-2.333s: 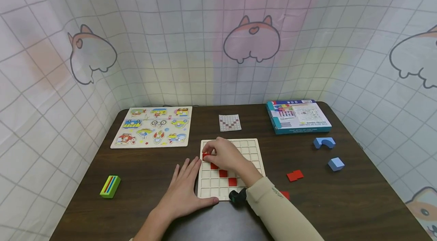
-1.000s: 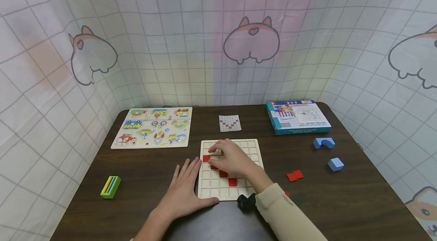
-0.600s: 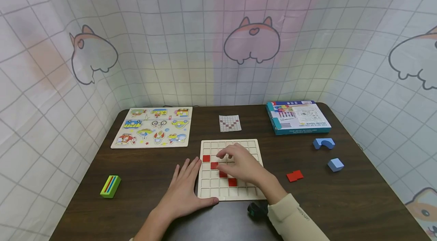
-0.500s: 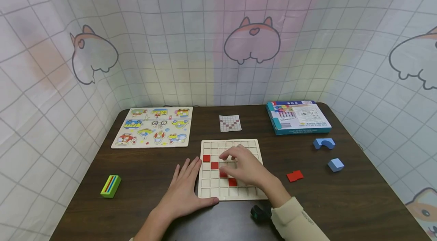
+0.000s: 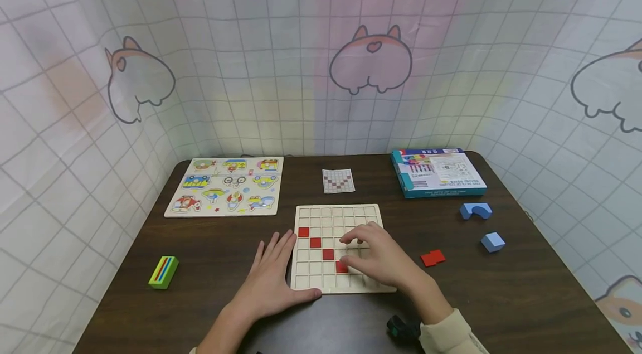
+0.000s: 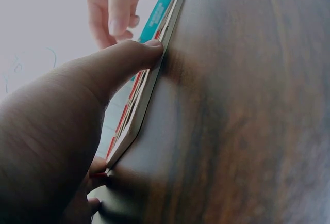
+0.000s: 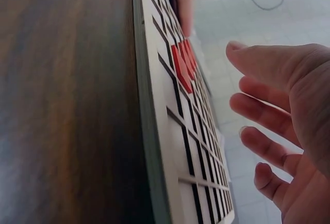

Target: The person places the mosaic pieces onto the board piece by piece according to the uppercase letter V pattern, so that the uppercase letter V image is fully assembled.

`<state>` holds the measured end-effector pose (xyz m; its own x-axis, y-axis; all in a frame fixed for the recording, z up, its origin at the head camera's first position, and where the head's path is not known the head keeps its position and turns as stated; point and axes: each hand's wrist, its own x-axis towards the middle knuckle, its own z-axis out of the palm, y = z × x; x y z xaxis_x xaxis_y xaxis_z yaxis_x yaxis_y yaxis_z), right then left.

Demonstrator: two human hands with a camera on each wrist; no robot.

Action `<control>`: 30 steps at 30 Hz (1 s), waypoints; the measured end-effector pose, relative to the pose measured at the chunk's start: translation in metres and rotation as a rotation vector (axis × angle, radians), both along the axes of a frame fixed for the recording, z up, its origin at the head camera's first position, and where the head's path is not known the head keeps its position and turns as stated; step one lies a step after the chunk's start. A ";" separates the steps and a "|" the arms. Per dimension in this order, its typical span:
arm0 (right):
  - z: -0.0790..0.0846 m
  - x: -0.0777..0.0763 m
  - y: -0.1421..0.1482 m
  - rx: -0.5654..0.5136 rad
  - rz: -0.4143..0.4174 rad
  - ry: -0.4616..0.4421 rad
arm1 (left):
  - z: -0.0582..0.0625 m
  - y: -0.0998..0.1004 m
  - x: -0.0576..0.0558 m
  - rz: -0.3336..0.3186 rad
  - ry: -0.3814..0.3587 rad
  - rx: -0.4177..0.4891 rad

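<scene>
A cream grid board [image 5: 315, 282] lies on the dark table, with several red square tiles [image 5: 328, 255] set in its cells along a diagonal from the left edge toward the front. My left hand [image 5: 273, 276] rests flat at the board's left side, fingers straight and spread; in the left wrist view its thumb [image 6: 135, 52] presses on the front rim. Over the board's right half is my right hand [image 5: 378, 256], with thumb and fingers apart. In the right wrist view nothing sits between those fingers [image 7: 258, 113], and they are raised above the grid.
Loose red tiles [image 5: 433, 258] lie right of the board, near a blue arch block [image 5: 476, 210] and a blue cube [image 5: 493, 242]. Behind are a pattern card [image 5: 338, 181], a teal box [image 5: 441, 173] and a picture puzzle board [image 5: 225, 187]. A striped green block [image 5: 163, 272] lies left.
My right hand has let go of a red tile in the board's left column and moved right and toward me across the board. My left hand has stayed in place.
</scene>
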<state>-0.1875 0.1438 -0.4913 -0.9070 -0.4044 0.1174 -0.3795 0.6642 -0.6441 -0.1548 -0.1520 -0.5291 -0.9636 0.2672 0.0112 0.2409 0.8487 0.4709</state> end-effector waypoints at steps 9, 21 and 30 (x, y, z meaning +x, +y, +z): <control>-0.005 0.015 0.020 0.002 0.011 0.064 | -0.002 0.001 0.000 0.006 -0.011 -0.009; -0.008 0.030 0.048 0.020 -0.049 0.090 | -0.001 0.001 0.000 0.005 0.001 -0.020; -0.010 0.041 0.074 0.052 -0.064 0.122 | -0.003 0.001 0.000 0.005 0.011 -0.023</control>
